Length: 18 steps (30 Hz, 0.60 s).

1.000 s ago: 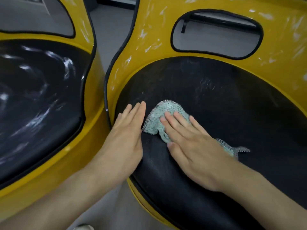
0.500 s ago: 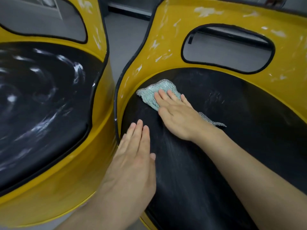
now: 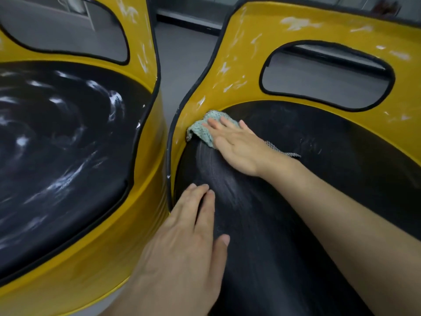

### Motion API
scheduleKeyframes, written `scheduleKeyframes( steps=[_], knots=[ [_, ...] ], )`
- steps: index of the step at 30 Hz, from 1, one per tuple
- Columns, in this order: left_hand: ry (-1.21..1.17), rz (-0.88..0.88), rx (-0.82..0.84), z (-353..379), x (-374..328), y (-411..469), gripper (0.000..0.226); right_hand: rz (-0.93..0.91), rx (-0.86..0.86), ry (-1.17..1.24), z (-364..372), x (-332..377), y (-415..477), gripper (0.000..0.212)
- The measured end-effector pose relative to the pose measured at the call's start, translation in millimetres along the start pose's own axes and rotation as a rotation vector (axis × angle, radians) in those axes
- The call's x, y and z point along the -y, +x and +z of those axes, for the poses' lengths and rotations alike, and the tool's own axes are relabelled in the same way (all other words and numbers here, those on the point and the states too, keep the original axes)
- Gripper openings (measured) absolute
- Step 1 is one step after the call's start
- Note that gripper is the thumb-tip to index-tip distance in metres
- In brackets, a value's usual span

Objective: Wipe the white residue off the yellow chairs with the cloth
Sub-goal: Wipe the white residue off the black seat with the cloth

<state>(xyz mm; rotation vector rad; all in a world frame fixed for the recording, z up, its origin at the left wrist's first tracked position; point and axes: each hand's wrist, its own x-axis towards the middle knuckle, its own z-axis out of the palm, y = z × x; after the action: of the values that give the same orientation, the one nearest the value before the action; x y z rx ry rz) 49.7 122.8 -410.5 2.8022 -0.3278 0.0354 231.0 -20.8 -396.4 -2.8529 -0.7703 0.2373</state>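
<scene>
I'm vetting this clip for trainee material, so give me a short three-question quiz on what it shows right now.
1. True or false: the right hand presses the cloth with straight fingers where the right chair's black seat meets its yellow back.
2. The left hand rests: A) on the floor; B) on that seat, near its left edge; C) on the cloth.
3. Which chair's seat looks dirtier?
Key: 1 true; 2 B; 3 the left chair, streaked white.
</scene>
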Motion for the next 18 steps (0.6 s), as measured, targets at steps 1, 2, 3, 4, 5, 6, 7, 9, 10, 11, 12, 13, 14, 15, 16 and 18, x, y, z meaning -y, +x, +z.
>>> scheduleKeyframes(
  steps=[1, 2, 3, 4, 5, 6, 7, 9, 10, 11, 12, 13, 14, 15, 16, 18],
  knots=[
    [-0.007, -0.002, -0.003, 0.6, 0.7, 1.7, 0.067, -0.005, -0.001, 0.017, 0.8, 2.1, -6.7, 0.056],
    [0.003, 0.003, -0.017, -0.1, 1.8, 2.3, 0.067, -0.026, -0.001, 0.034, 3.0, 6.1, -21.8, 0.059],
    [-0.01, 0.01, -0.019, -0.3, 2.9, 2.2, 0.068, -0.067, -0.002, 0.046, 6.4, 11.3, -44.1, 0.062],
    [-0.038, 0.015, -0.028, -0.8, 3.7, 1.5, 0.067, -0.122, -0.005, 0.061, 9.7, 16.8, -69.9, 0.062],
    [-0.077, 0.021, -0.044, -0.2, 5.0, 0.9, 0.066, -0.171, 0.0, 0.081, 12.7, 20.2, -96.1, 0.061],
    [-0.11, 0.035, -0.058, 3.3, 7.2, 0.2, 0.063, -0.203, 0.013, 0.084, 15.0, 21.5, -120.5, 0.06],
    [-0.15, 0.052, -0.078, 0.5, 5.8, 1.5, 0.06, -0.227, 0.009, 0.078, 17.1, 21.3, -140.4, 0.059],
    [-0.188, 0.085, -0.13, 1.3, 5.0, 5.3, 0.055, -0.258, -0.024, 0.036, 20.8, 19.8, -161.3, 0.06],
    [-0.173, 0.099, -0.146, 2.3, 5.2, 8.3, 0.054, -0.259, -0.012, 0.022, 20.9, 20.0, -160.8, 0.06],
    [-0.136, 0.103, -0.137, 3.0, 5.5, 12.3, 0.055, -0.256, 0.024, 0.014, 17.7, 19.5, -153.3, 0.06],
    [-0.106, 0.102, -0.131, 4.4, 5.3, 16.6, 0.057, -0.248, 0.059, 0.004, 13.7, 17.5, -139.7, 0.06],
    [-0.079, 0.098, -0.139, 6.0, 4.6, 21.5, 0.058, -0.231, 0.083, 0.001, 9.6, 14.4, -121.7, 0.061],
    [-0.06, 0.098, -0.162, 8.7, 4.1, 25.7, 0.059, -0.205, 0.076, -0.01, 7.1, 8.8, -100.2, 0.064],
    [-0.05, 0.09, -0.148, 9.4, 2.7, 29.4, 0.06, -0.176, 0.055, -0.016, 3.4, 2.5, -78.1, 0.067],
    [-0.042, 0.085, -0.124, 9.9, 2.3, 33.9, 0.06, -0.134, 0.03, -0.039, -0.8, -3.8, -58.1, 0.068],
    [0.012, 0.108, -0.135, 13.8, 5.5, 39.8, 0.062, -0.061, 0.02, -0.021, -6.6, -8.3, -36.9, 0.067]
  ],
)
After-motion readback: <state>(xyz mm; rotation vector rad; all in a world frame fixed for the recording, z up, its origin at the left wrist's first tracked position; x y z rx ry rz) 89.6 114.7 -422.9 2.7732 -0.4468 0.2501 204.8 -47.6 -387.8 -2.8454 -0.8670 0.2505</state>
